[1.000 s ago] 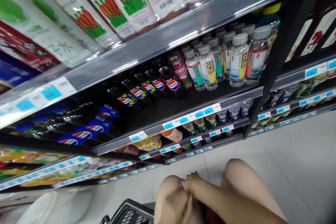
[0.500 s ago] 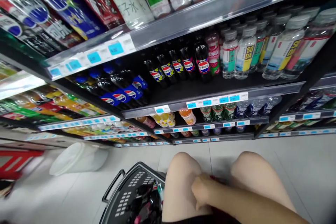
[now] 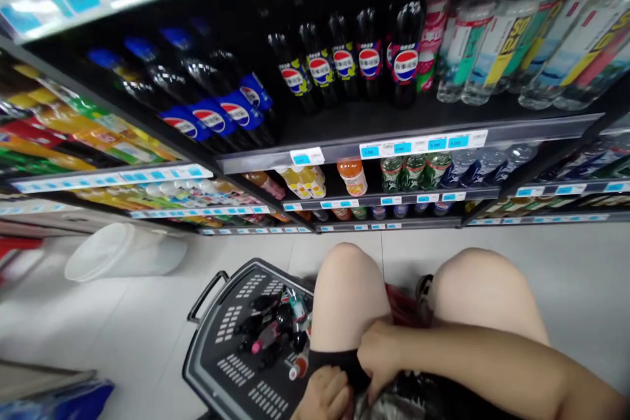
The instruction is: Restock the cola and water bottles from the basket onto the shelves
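Note:
I am crouched in front of a drinks shelf, with my bare knees in the lower middle of the view. My right hand point(image 3: 378, 357) reaches in from the right, its fingers curled at the hem of my dark shorts between my thighs. Just beyond it, a red-labelled bottle point(image 3: 404, 305) with a grey cap lies between my knees, and I cannot tell whether the hand grips it. My left hand point(image 3: 323, 397) is at the bottom edge, fingers curled against my left thigh, with what it holds hidden. A dark shopping basket point(image 3: 221, 348) with several bottles stands on the floor beside my left knee.
Black shelves point(image 3: 344, 151) with blue price tags hold cola bottles point(image 3: 406, 52), soda water bottles point(image 3: 497, 46) and juice bottles. A white plastic tub point(image 3: 123, 251) lies on the tiled floor at the left. Something blue point(image 3: 63, 401) is at the bottom left corner.
The view has tilted down and left, so the top shelf has left the frame and the basket shows fully. My right hand has drawn back towards my lap, and my left hand has come into view.

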`<state>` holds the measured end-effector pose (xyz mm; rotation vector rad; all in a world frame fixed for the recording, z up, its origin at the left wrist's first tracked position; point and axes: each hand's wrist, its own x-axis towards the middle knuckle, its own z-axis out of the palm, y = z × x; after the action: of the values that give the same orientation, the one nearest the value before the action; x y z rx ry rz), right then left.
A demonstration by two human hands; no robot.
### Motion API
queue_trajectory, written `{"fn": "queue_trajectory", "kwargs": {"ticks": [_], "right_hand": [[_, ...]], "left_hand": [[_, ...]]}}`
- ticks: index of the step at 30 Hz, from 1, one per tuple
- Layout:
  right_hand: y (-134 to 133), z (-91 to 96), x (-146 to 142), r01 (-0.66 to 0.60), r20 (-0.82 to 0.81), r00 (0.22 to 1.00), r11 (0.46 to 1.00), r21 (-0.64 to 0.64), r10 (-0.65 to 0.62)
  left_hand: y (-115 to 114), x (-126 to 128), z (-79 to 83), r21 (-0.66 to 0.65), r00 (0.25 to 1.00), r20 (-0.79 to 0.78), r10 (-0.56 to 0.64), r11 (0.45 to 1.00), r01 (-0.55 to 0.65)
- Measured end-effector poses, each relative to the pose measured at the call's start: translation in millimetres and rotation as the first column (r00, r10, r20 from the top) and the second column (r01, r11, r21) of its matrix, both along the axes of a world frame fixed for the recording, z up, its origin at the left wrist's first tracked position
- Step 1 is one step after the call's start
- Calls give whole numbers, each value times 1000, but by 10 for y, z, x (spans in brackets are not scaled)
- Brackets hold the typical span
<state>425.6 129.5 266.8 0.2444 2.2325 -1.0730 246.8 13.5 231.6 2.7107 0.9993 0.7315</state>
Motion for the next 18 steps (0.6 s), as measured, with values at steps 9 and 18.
{"fn": "queue_trajectory", "kwargs": {"ticks": [9,18], "right_hand": [[-222,-24,120,153,-88,985,986,61,-147],[-280,31,-28,162,-76,984,986,38,-159]], "left_hand": [[-82,-113,-29,-78,975,195,103,993,-89],[66,-765,-683,-532,210,-186,960,81,-843]]}}
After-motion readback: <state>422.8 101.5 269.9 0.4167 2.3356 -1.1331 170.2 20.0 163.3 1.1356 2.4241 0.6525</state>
